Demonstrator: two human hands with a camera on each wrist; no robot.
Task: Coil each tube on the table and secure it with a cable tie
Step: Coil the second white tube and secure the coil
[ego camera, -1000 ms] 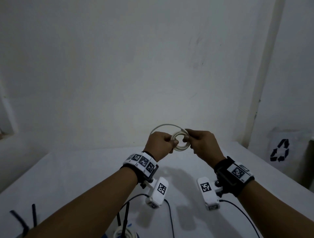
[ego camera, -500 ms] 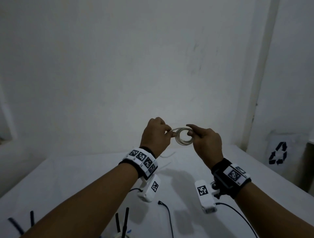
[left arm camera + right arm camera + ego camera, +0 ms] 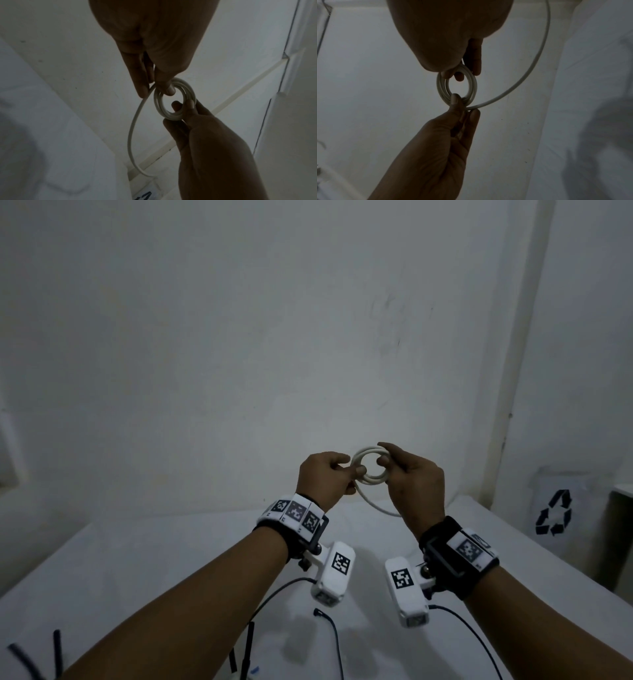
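A white tube (image 3: 371,482) is wound into a small coil of several turns and held in the air above the table. My left hand (image 3: 356,471) pinches the coil's left side between thumb and fingers. On the right side my right hand (image 3: 384,457) pinches it the same way. A loose tail (image 3: 376,506) curves down from the coil and passes behind the right hand. The left wrist view shows my left hand (image 3: 160,89) on the coil (image 3: 189,88) and the tail (image 3: 132,128) arcing away. In the right wrist view my right hand (image 3: 458,75) grips the coil (image 3: 474,83).
The white table (image 3: 137,559) lies below the hands, against a white wall. Black cable ties (image 3: 56,652) lie at its near left edge, and others (image 3: 247,645) stand near the bottom middle. Black camera cables (image 3: 334,635) trail across it. A bin with a recycling sign (image 3: 555,517) stands at the right.
The wide loose loop that stood above the coil has been wound in. The coil has turned between my hands, and the free tail now hangs below it.
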